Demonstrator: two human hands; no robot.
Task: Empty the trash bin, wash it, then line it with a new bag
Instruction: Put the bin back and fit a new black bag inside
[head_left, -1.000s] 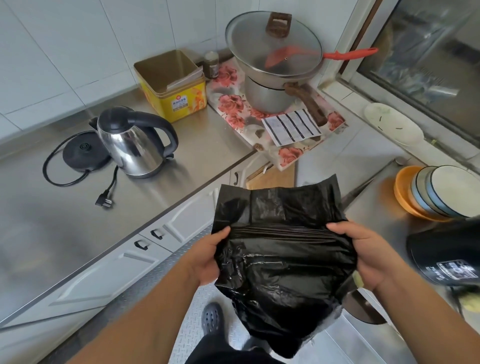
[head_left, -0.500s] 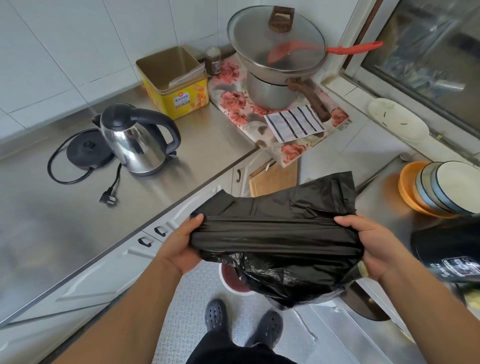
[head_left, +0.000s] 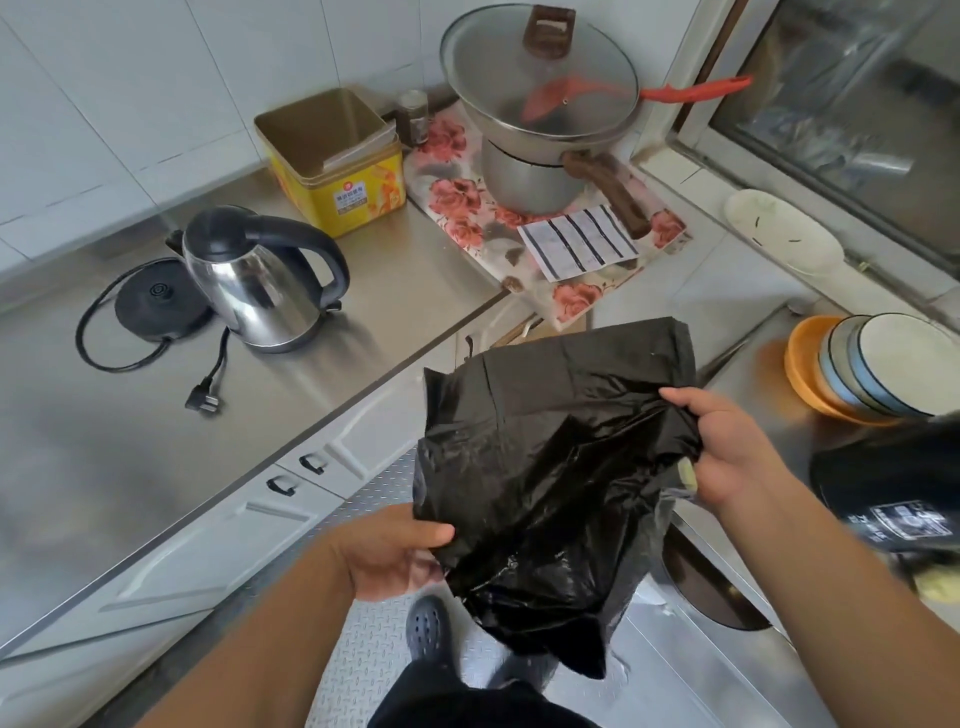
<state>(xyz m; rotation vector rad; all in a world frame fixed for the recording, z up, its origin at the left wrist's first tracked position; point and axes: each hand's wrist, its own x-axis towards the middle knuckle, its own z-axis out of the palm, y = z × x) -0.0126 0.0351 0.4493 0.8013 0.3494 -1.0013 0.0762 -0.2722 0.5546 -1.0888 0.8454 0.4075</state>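
**Opening a fresh black bag above the kitchen floor**

Hanging in mid-air at the near centre, the crumpled black plastic trash bag is held between both hands, above the ridged metal floor and a dark perforated clog.

On the far left, a shiny steel electric kettle with a black handle stands on the brushed steel counter, beside its round black base. Further right sit an open yellow square tin and a steel pot under a glass lid on a rose-printed cloth.

The left hand is low and near, pinching the bag's lower left edge between thumb and curled fingers. The right hand is higher and farther, its fingers gathered round the bag's right edge. A stack of bowls, orange lowest, sits at the far right.

The bin itself is not clearly in view, so how far the washing has got cannot be told; lining looks like the step in hand. The thin film could tear if the hands pull apart too sharply, and the layers may cling so that the mouth fails to open.

Half a second ago the bag was stretched level between hands at equal height; now the left hand has dropped and the bag hangs slanted and more unfolded.
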